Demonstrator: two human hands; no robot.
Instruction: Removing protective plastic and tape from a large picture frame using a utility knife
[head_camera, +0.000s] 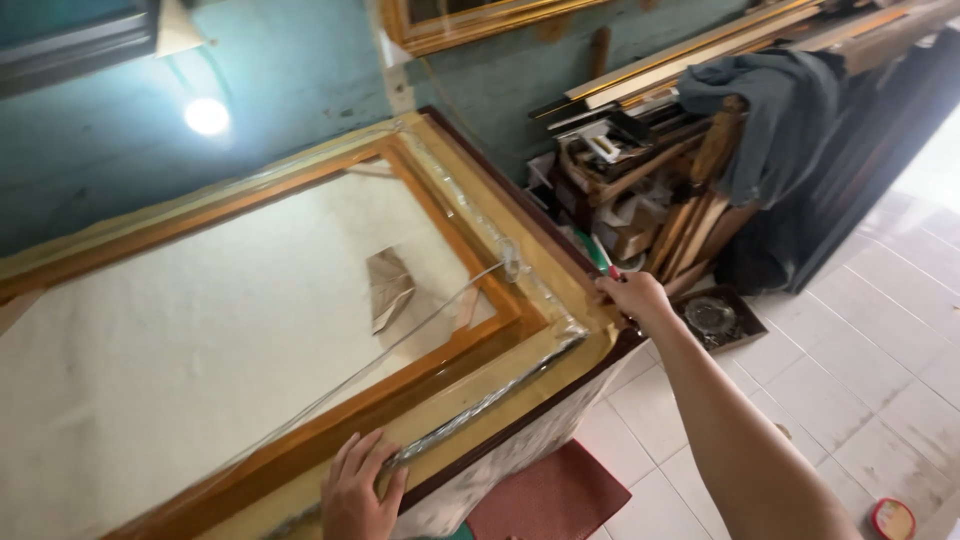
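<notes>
Left hand (358, 490) lies flat, 4 fingers spread narrow, pressing down on the near rail of the large gold frame (470, 380), apparently to steady it; the glass pane (400, 335) edge starts just beyond the fingertips. Right hand (632, 297) curls its fingers over the far corner, gripping it for control. Beyond those fingers: stacked moulding offcuts (680, 225), grey cloth (770, 110).

Small round red-yellow tin (892, 519) on floor tiles, bottom right corner.

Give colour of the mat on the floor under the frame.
Dark red mat, seen in the head view.
</notes>
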